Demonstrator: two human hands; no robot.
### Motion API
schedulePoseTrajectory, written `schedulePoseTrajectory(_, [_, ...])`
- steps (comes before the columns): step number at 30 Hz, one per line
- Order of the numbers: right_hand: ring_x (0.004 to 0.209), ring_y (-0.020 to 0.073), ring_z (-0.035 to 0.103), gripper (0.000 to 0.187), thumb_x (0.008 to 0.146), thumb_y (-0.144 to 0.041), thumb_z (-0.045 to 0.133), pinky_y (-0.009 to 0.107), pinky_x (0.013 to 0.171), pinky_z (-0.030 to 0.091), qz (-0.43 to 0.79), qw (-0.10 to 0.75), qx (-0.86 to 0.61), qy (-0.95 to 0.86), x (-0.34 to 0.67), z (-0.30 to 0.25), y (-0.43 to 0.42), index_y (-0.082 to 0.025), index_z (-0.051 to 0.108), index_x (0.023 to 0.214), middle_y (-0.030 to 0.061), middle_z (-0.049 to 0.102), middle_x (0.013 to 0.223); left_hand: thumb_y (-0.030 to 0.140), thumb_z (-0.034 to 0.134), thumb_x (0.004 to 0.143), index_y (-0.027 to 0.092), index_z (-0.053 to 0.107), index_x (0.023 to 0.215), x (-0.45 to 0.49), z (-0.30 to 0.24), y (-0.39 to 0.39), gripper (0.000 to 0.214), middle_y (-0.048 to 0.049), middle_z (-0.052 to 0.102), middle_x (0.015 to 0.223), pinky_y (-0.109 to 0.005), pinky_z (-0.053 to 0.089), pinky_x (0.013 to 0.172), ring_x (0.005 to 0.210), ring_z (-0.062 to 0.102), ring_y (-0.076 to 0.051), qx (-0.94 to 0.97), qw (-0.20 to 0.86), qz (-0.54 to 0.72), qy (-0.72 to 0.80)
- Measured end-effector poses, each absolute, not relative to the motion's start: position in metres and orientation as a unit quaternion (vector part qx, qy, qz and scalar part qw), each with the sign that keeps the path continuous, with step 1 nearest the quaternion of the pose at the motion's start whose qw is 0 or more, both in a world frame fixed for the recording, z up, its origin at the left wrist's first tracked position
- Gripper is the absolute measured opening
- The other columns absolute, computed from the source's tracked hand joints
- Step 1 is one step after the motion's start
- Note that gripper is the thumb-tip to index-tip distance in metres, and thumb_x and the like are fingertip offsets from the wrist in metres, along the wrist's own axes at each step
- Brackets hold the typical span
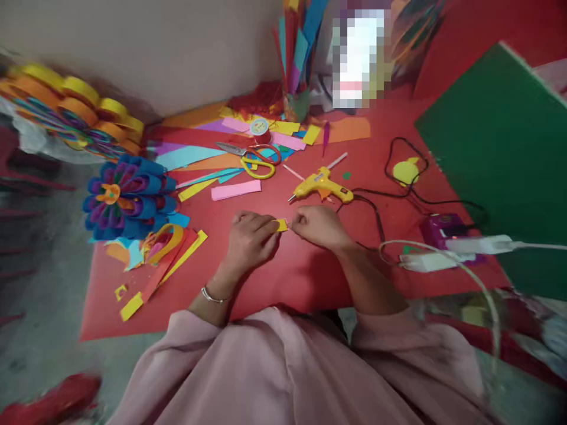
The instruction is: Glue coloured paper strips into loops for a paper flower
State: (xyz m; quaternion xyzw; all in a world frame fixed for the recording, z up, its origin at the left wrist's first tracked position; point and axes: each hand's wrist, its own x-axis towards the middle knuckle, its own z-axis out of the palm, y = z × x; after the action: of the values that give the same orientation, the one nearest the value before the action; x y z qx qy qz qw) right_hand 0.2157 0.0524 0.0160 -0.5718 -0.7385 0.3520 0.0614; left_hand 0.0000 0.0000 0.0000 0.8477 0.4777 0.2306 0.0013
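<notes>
My left hand (252,239) is closed on a small yellow strip (280,225), which looks like paper or felt and pokes out past the fingertips toward the right. Close beside the strip's free end, my right hand (319,226) is pinched shut; a tiny pinkish bit shows at its fingertips, too small to name. Just beyond the right hand lies a yellow hot glue gun (323,185), its metal nozzle facing left. A pink strip (236,190) rests on the table past the left hand. Farther back are scissors (250,156) with red and yellow handles.
The red table (283,283) carries coloured strips, a thread spool (260,130) and a blue-purple looped flower (128,198). Black cable (376,215) runs from the glue gun toward a purple box (443,230) with white plugs. A green board (500,147) stands at right.
</notes>
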Motion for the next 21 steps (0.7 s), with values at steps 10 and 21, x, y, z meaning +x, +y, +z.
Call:
schedulePoseTrajectory(10, [0.080, 0.0163, 0.067, 0.012, 0.089, -0.029, 0.065, 0.027, 0.067, 0.037, 0.369, 0.063, -0.578, -0.725, 0.2147, 0.0175, 0.0533, -0.025, 0.075, 0.083, 0.0005, 0.080, 0.087, 0.029, 0.066, 0.096, 0.027, 0.071, 0.104, 0.0021, 0.0022, -0.0020, 0.010, -0.0014, 0.081, 0.107, -0.045, 0.039, 0.090, 0.089, 0.069, -0.020, 0.843, -0.004, 0.220, 0.491])
schedulePoseTrajectory(21, [0.078, 0.0165, 0.066, 0.012, 0.088, -0.028, 0.065, 0.028, 0.066, 0.036, 0.368, 0.062, -0.577, -0.727, 0.2142, 0.0158, 0.0539, -0.025, 0.074, 0.081, 0.0004, 0.079, 0.085, 0.029, 0.067, 0.095, 0.027, 0.072, 0.103, 0.0029, 0.0034, -0.0023, 0.009, -0.0010, 0.081, 0.106, -0.045, 0.039, 0.087, 0.085, 0.068, -0.020, 0.843, -0.014, 0.223, 0.489])
